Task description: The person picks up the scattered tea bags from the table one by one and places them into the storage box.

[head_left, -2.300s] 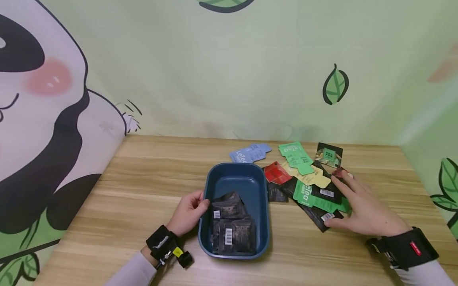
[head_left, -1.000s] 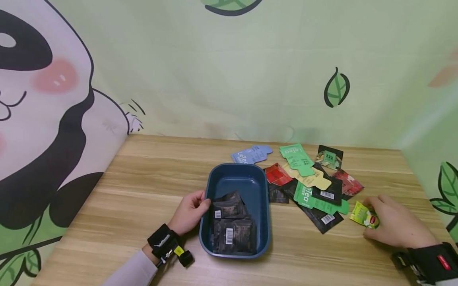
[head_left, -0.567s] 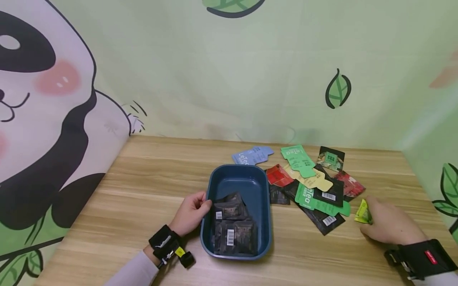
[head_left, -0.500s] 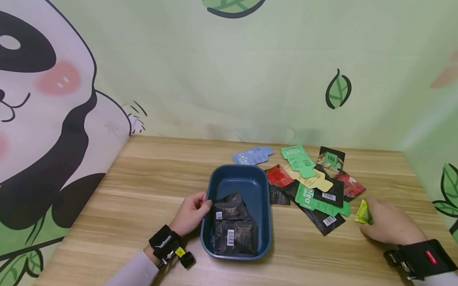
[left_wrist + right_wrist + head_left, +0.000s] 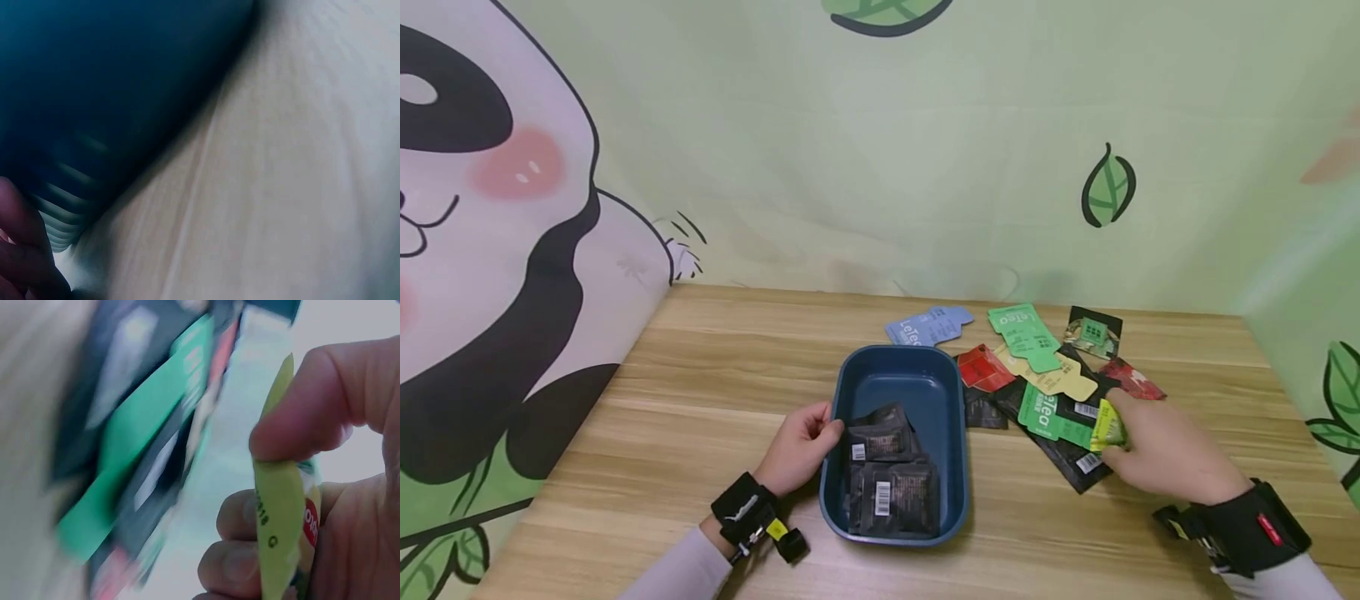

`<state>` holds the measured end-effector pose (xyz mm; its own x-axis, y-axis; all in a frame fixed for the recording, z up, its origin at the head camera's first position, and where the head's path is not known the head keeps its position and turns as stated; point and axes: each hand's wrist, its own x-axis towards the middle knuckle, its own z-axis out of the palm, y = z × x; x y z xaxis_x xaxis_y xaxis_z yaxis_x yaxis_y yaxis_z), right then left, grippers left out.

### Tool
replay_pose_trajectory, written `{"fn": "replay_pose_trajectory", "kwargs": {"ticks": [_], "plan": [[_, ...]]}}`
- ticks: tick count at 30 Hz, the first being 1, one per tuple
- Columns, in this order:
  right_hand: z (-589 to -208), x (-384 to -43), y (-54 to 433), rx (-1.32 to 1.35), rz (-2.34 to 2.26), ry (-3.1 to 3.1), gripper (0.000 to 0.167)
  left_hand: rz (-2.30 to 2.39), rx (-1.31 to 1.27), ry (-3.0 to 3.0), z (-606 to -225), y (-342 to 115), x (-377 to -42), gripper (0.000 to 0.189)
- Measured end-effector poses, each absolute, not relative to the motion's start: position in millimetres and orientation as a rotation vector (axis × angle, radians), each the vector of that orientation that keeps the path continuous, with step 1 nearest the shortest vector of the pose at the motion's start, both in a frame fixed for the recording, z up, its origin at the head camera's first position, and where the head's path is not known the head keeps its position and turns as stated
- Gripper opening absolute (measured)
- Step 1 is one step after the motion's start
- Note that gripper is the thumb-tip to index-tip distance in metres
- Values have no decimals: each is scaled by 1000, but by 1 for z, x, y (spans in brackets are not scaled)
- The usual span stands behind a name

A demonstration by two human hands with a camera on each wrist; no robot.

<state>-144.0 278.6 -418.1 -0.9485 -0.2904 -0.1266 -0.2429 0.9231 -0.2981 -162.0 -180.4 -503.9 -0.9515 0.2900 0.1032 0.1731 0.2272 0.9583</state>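
My right hand (image 5: 1168, 446) pinches a small yellow-green tea bag packet (image 5: 1107, 427) over the right side of a loose pile. In the right wrist view the thumb presses the packet (image 5: 275, 531) against the curled fingers, and part of a red logo shows. My left hand (image 5: 796, 450) grips the left rim of a deep blue plastic container (image 5: 946, 417), thumb on top. Several black sachets (image 5: 897, 500) with barcodes lie inside it, in the near-left part. The left wrist view shows the container's outer wall (image 5: 94, 75) and a few fingertips at the left edge.
Right of the container, black sachets overlap with green packets (image 5: 1037, 412), a cream packet (image 5: 1067, 382) and a red packet (image 5: 985, 368). Blue packets (image 5: 928, 325) lie behind it. A patterned red packet (image 5: 1135, 379) is partly behind my right hand. A printed cloth wall (image 5: 880, 183) closes the back.
Earlier my right hand reached over the pile, then picked up the yellow-green packet from the table at right. It has since carried it leftward to the pile. The left hand stays on the container.
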Motion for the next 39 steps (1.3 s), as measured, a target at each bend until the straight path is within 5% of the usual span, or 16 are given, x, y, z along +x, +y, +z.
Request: {"fn": "replay_pose_trajectory", "kwargs": {"ticks": [7, 25, 39], "plan": [[-401, -150, 222, -639, -520, 2877, 25, 1826, 450, 2394, -504, -179, -162, 29], [-400, -145, 106, -1077, -693, 2685, 31, 1829, 425, 2367, -504, -180, -162, 27], [-407, -137, 66, -1285, -730, 2518, 42, 1801, 429, 2381, -503, -181, -162, 25]]}}
